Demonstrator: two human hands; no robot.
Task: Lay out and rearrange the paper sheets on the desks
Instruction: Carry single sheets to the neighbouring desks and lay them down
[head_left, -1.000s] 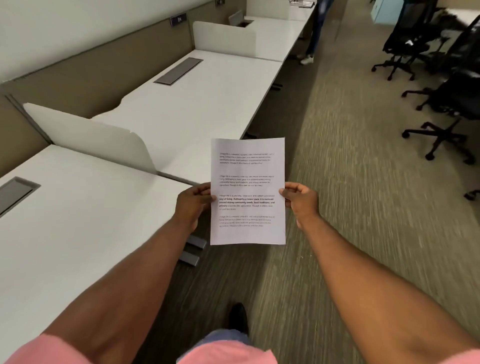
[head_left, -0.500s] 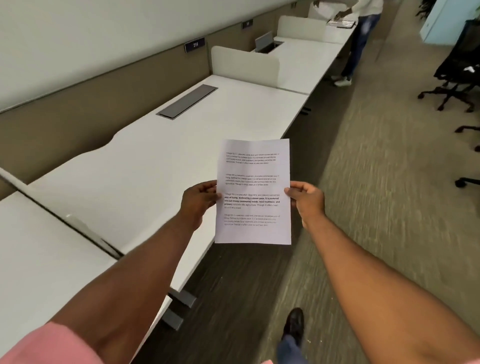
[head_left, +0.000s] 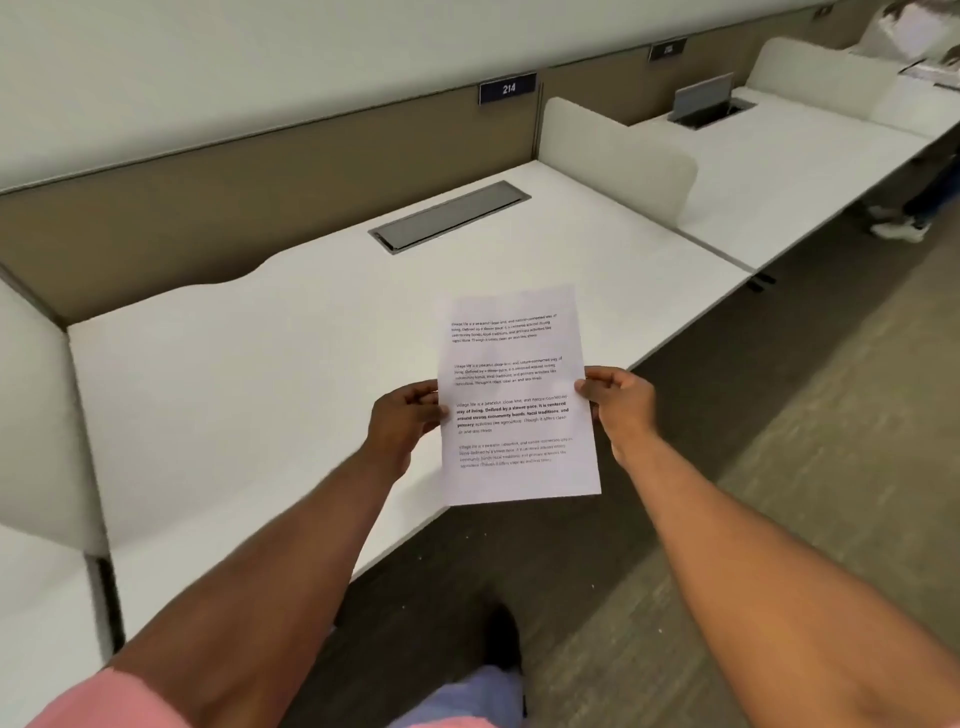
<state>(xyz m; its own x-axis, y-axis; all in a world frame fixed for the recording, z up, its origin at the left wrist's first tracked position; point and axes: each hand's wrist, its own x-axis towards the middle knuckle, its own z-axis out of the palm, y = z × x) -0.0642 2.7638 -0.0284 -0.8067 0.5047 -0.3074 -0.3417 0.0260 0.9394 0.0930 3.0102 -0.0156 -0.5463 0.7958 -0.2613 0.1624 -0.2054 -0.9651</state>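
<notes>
I hold one white paper sheet (head_left: 517, 400) with several printed paragraphs, upright in portrait, in front of me. My left hand (head_left: 402, 421) pinches its left edge and my right hand (head_left: 618, 402) pinches its right edge, both about halfway down. The sheet hangs in the air over the front right part of a white desk (head_left: 270, 395), its lower part past the desk's front edge. I cannot tell whether more than one sheet is in the grip.
A grey cable hatch (head_left: 449, 215) is set in the desk's back. White dividers (head_left: 618, 156) separate it from neighbouring desks; a label 214 (head_left: 508, 88) sits on the back panel. Another person's shoes (head_left: 901, 226) and papers (head_left: 930, 70) are far right. Carpet aisle lies to the right.
I have walked forward along the row and turned left toward desk 214. The sheet, still held by both hands, now hangs over that desk's front edge instead of over the aisle.
</notes>
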